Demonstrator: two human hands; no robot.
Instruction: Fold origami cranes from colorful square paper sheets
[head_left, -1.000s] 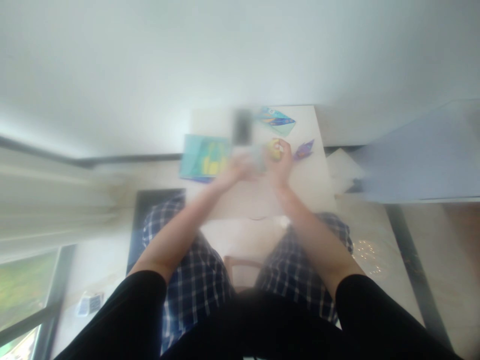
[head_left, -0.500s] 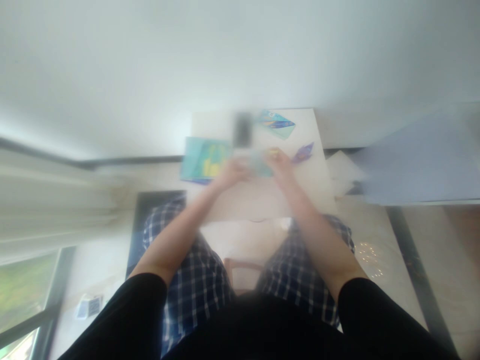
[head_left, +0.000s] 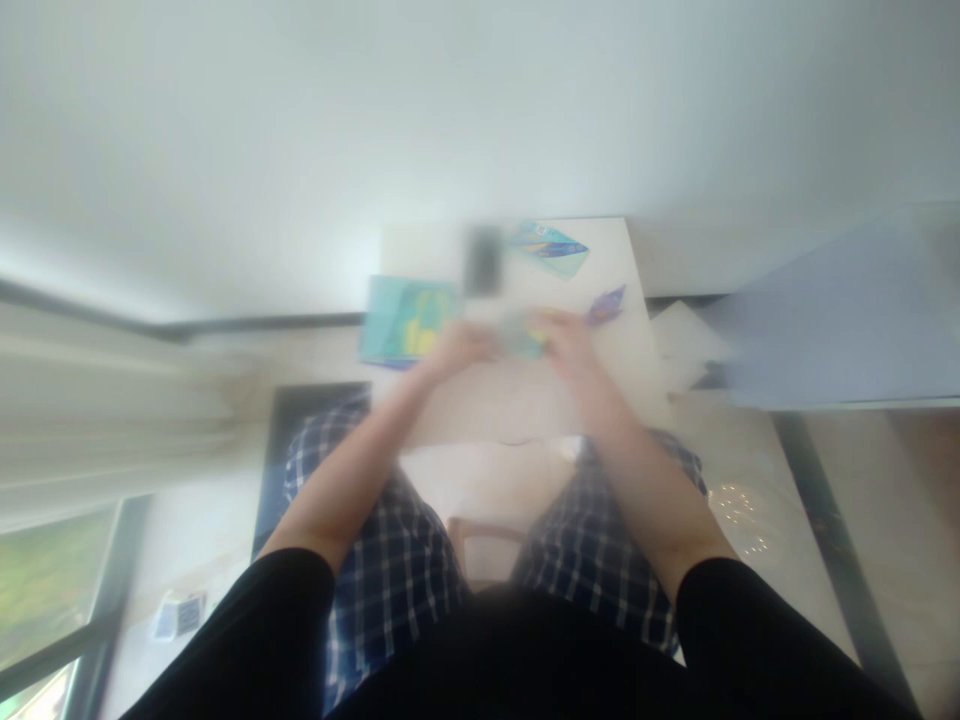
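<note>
Over a small white table (head_left: 517,400), my left hand (head_left: 471,345) and my right hand (head_left: 566,338) are closed at either side of a small piece of teal and yellow paper (head_left: 522,338). Blur hides its exact shape and folds. Left of my left hand lies a teal sheet with a yellow pattern (head_left: 401,315), a purple edge showing beneath it. Beyond my right hand rests a pointed folded paper (head_left: 551,248) in teal and blue. A smaller purple folded paper (head_left: 606,305) is just right of that hand.
A dark upright blurred object (head_left: 484,260) is at the table's far middle. The wall rises behind the table. My legs in checked trousers (head_left: 390,550) flank the near edge. A pale grey panel (head_left: 847,320) stands at the right, a curtain (head_left: 97,400) at the left.
Both hands have come slightly nearer to me with the small paper between them. The yellow part by my right fingers sits a little lower. The table's other papers stay put.
</note>
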